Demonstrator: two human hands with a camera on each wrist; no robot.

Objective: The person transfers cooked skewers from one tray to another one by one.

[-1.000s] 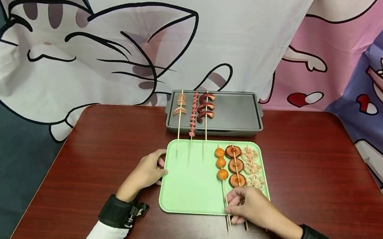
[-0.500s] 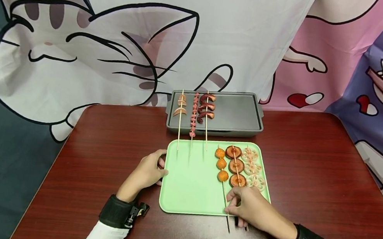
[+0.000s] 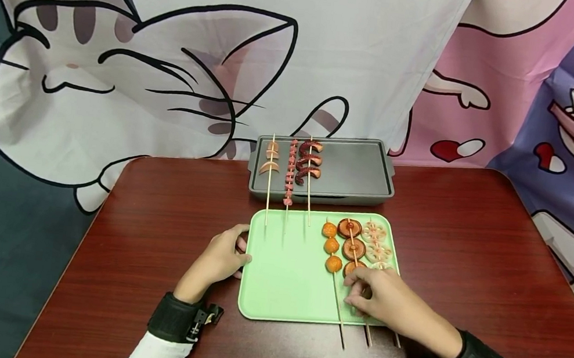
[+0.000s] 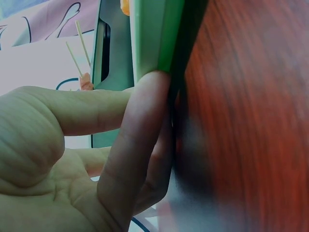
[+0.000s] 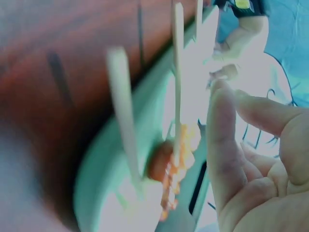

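Skewers lie on the green tray in the lower middle of the head view: the meatball skewer, the mushroom skewer and the lotus root skewer, side by side at the tray's right part. Your right hand rests over the lower ends of the mushroom and lotus sticks, fingers bent down on them, but whether they already pinch a stick I cannot tell; in the right wrist view the fingers look rather straight, beside the sticks. Your left hand holds the tray's left edge, with the fingers curled against the rim. Keep this hold firm so the tray does not slide. I think it is best to pinch only one stick, low near its bare end, and to lift it level so the pieces do not slip. Three more skewers rest on the grey grill pan, above the tray.
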